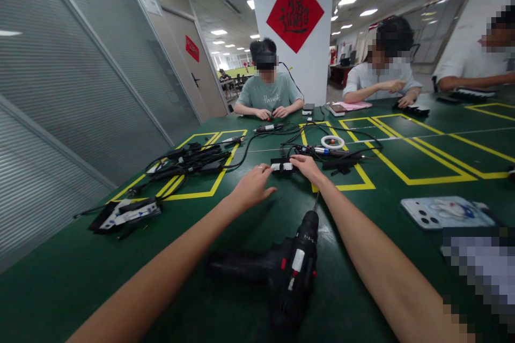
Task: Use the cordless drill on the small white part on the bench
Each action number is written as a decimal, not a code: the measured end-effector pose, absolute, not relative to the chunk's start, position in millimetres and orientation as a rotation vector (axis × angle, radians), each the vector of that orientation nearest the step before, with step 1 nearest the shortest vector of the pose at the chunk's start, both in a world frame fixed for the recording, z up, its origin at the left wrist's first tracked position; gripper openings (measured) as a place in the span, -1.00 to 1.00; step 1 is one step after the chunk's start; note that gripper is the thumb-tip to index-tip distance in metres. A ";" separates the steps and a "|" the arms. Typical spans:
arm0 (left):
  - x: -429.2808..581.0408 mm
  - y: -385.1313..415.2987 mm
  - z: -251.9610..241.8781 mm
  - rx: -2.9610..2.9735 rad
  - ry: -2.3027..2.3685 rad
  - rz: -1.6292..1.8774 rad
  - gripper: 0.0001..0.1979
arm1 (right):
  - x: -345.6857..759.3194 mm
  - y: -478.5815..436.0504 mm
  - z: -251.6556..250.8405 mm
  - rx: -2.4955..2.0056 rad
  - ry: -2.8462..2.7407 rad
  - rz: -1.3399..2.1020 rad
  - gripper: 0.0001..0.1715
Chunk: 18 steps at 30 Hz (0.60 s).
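In front of me on the green table sits a small black piece with a white strip (282, 166), its exact kind unclear. My left hand (253, 186) has its fingertips at the piece's left end, with the thumb spread away from the fingers. At the right end, my right hand (308, 168) pinches the piece's edge between its fingertips. A black cordless drill (295, 270) lies on its side between my forearms, its bit pointing away from me.
Tangled black cables (193, 158) lie at the left, near a black-and-white packet (131, 213). Beyond my right hand are a white ring (332, 142) and a pen-like tool (336, 153). A phone (446, 213) rests at the right. Several people sit across the table (402, 252).
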State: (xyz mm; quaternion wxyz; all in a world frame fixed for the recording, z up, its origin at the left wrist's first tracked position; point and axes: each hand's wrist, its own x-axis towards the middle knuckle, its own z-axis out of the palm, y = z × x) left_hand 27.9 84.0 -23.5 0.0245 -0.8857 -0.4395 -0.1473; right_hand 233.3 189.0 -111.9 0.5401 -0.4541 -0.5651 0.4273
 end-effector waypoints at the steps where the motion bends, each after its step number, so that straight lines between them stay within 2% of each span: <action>1: 32.8 99.3 -31.3 -2.717 -1.340 -0.483 -0.41 | 233.5 188.7 -111.6 -1.082 -1.369 1.003 -0.56; 4: 43.9 131.0 -49.2 -2.705 -1.291 -0.543 -0.39 | 233.7 189.9 -111.3 -1.082 -1.418 0.986 -0.57; 9: 47.6 148.1 -66.7 -2.682 -1.230 -0.663 -0.59 | 232.4 193.2 -112.9 -1.075 -1.410 1.001 -0.58; 13: 43.7 147.2 -75.1 -2.642 -1.209 -0.790 -0.62 | 232.1 191.6 -111.2 -1.073 -1.393 1.024 -0.57; 18: 37.0 144.8 -70.1 -2.538 -1.240 -0.983 -0.62 | 229.7 184.4 -83.5 -1.095 -1.262 0.730 -0.65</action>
